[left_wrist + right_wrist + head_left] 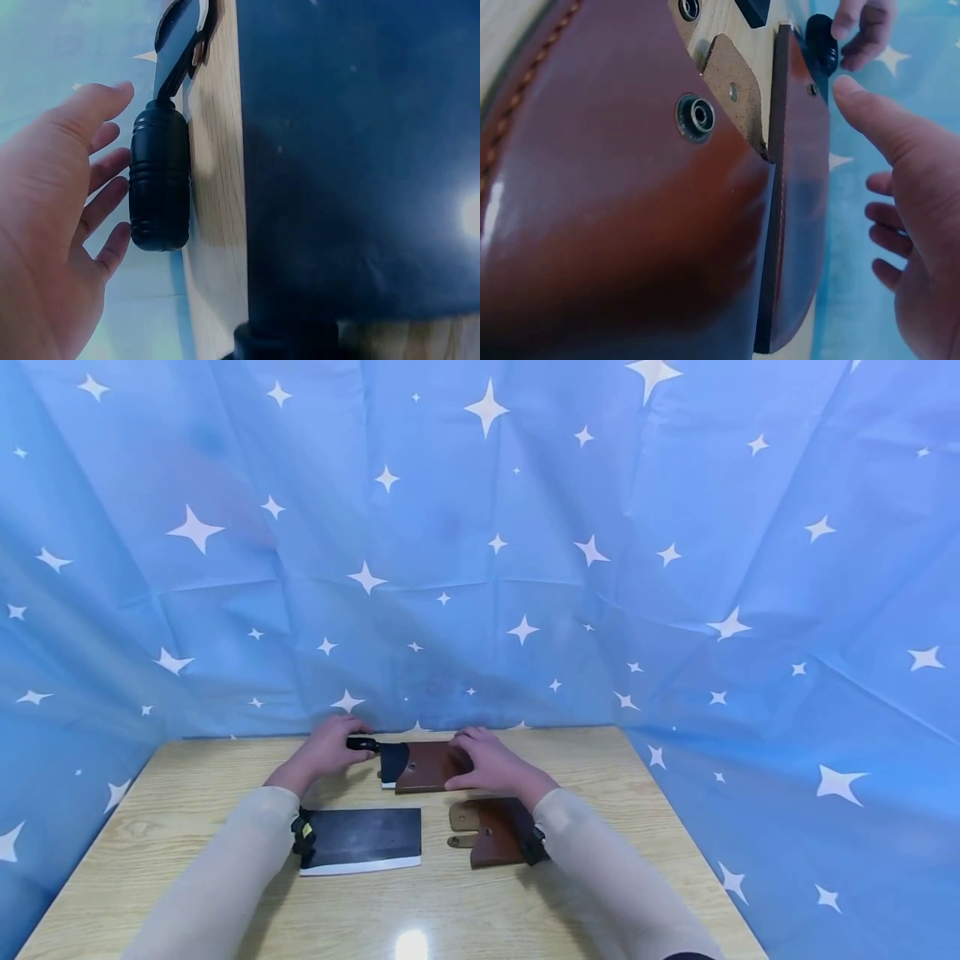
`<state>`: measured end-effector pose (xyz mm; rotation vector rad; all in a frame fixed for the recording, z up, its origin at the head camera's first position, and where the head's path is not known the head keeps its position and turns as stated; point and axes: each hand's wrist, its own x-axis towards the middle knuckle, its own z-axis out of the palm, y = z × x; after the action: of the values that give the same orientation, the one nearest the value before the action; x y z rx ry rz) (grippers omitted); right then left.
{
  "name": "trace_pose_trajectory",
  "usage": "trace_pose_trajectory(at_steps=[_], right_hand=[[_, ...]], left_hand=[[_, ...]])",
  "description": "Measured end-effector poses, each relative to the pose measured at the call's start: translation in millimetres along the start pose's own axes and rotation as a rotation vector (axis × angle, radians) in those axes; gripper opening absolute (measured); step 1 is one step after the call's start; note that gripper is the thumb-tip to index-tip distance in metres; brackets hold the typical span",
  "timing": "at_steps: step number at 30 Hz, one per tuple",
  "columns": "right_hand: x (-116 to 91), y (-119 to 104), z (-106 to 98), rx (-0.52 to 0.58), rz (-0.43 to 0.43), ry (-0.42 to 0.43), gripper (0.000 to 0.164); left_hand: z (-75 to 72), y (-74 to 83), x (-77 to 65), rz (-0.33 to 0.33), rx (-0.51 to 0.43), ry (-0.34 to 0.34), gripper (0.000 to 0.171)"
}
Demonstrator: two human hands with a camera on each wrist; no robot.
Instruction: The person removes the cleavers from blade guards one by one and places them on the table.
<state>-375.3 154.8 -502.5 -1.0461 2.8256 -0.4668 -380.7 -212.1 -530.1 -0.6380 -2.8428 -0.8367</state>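
A cleaver with a black handle lies at the back of the table, its blade partly inside a brown leather sheath. Beside that handle is my left hand, its fingers loosely extended; in the left wrist view the fingertips come close to the handle, and contact is hard to tell. My right hand hovers at the sheath's right end, thumb and fingers apart, not gripping it in the right wrist view. In front lies a bare cleaver blade, its handle hidden by my left wrist.
Nearer the right forearm, a second brown leather sheath lies with its tan snap straps undone. Both rest on a light wooden table. A blue star-patterned cloth hangs behind the table and along its sides.
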Motion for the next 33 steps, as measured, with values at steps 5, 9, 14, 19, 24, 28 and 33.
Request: trace_pose_trajectory(at_steps=[5,9,14,19,24,28,33], right_hand=[[9.2,-4.4,1.4,-0.024,-0.017,-0.008,0.090],[15.7,-7.1,5.9,-0.025,-0.011,-0.019,0.097],[22.9,-12.2,11.1,-0.024,-0.002,-0.028,0.105],[34.1,-13.5,18.1,-0.054,-0.019,-0.030,0.109],[42.8,-12.4,23.9,-0.089,-0.023,-0.060,0.115],[45.3,-14.6,25.9,-0.072,-0.025,-0.087,0.116],[46.9,-16.9,29.8,-0.065,-0.019,-0.108,0.117]], left_hand=[[2.6,-0.4,2.5,-0.015,-0.057,-0.016,0.043],[5.6,-2.3,4.4,-0.016,-0.081,-0.023,0.043],[9.3,-3.9,6.9,-0.029,-0.101,-0.040,0.045],[10.4,-2.5,8.5,-0.032,-0.111,-0.051,0.044],[9.9,1.7,7.5,-0.080,-0.165,-0.077,0.045],[10.2,3.5,6.5,-0.103,-0.192,-0.086,0.045],[11.6,3.2,6.3,-0.129,-0.228,-0.084,0.042]])
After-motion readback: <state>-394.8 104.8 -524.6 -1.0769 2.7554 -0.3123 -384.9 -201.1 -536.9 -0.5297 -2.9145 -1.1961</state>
